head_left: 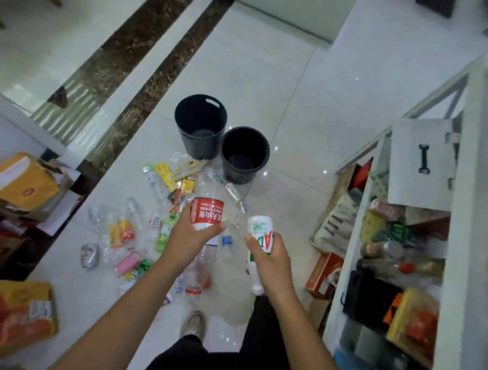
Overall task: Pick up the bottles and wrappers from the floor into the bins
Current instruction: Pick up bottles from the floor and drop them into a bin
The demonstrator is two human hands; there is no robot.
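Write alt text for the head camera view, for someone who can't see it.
A person's left hand grips a clear red-labelled water bottle and the right hand a white bottle, above bottles and wrappers littering a white tiled floor. Two black bins stand side by side just beyond the litter.

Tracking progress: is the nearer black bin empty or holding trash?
Empty: the nearer black bin shows only its bare dark bottom; nothing lies inside.

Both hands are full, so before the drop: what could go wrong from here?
Stepping toward the bins means crossing loose bottles and wrappers; the shoe could slip or kick them. Tossed from here, the red-label bottle in the left hand or white bottle in the right hand might miss or tip a bin.
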